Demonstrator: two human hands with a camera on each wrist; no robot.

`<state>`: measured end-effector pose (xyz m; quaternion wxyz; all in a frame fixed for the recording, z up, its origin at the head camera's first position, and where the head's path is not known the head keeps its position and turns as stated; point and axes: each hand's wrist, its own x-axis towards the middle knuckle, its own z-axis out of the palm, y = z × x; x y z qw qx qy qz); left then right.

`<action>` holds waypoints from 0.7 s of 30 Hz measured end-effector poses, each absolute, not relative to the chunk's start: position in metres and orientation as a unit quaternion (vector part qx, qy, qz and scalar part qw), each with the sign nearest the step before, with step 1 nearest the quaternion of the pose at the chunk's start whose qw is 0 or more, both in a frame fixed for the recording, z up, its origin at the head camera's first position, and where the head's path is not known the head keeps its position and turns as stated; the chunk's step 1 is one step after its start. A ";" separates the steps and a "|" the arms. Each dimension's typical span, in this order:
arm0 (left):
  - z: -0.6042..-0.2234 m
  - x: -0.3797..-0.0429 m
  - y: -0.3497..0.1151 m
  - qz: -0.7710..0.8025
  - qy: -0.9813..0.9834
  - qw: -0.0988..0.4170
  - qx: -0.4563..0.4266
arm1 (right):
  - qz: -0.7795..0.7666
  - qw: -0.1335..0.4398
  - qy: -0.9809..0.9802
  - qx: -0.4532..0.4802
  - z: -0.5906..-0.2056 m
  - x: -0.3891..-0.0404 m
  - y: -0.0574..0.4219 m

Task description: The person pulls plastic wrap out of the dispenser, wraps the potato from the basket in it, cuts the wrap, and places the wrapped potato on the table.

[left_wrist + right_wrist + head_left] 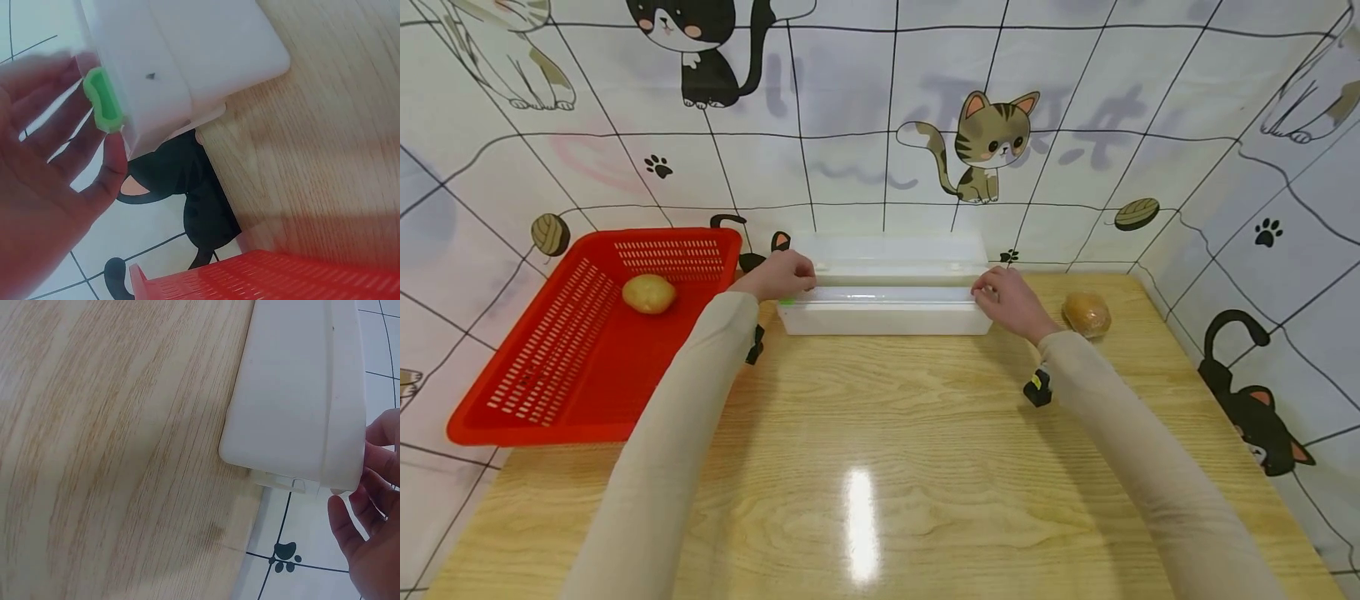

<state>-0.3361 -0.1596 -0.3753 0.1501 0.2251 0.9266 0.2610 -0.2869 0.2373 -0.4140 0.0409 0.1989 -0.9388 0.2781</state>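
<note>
A long white cling film box (883, 319) lies across the back of the table, its pale lid (895, 254) raised behind it. Clear cling film (891, 294) shows along its top. At the box's left end my left hand (781, 277) pinches the film edge, thumb beside a green slide cutter (104, 101). My right hand (1009, 300) is at the opposite end, thumb and fingers curled at the film's corner; the right wrist view shows the fingertips (340, 515) close at the box's top edge. The film between the fingers is mostly hidden.
On the left stands a red plastic basket (591, 417) with a potato (649, 294) in it. A round, film-wrapped item (1086, 314) sits right of my right hand. Cat-patterned cloth walls (850, 100) rise behind and beside the wooden table (880, 433).
</note>
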 end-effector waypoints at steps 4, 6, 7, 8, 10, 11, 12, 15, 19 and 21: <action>-0.372 -0.334 -0.162 0.259 0.925 0.159 0.229 | 0.301 0.022 -0.931 0.204 -0.414 -0.286 0.241; -0.370 -0.333 -0.163 0.253 0.922 0.172 0.237 | 0.314 0.013 -0.926 0.208 -0.415 -0.287 0.244; -0.369 -0.332 -0.163 0.248 0.922 0.177 0.240 | 0.320 0.011 -0.924 0.211 -0.416 -0.287 0.245; -0.369 -0.331 -0.163 0.245 0.921 0.181 0.243 | 0.327 0.010 -0.921 0.213 -0.417 -0.288 0.246; -0.369 -0.332 -0.163 0.234 0.923 0.177 0.248 | 0.333 0.018 -0.917 0.218 -0.419 -0.290 0.247; -0.369 -0.332 -0.162 0.225 0.925 0.172 0.252 | 0.334 0.025 -0.916 0.220 -0.420 -0.291 0.247; -0.369 -0.333 -0.162 0.218 0.927 0.168 0.255 | 0.335 0.032 -0.916 0.220 -0.421 -0.292 0.247; -0.370 -0.333 -0.161 0.202 0.931 0.156 0.260 | 0.343 0.049 -0.914 0.211 -0.423 -0.293 0.245; -0.370 -0.333 -0.160 0.196 0.936 0.143 0.256 | 0.353 0.050 -0.914 0.196 -0.421 -0.292 0.244; -0.370 -0.333 -0.161 0.196 0.937 0.138 0.255 | 0.354 0.040 -0.914 0.194 -0.418 -0.291 0.245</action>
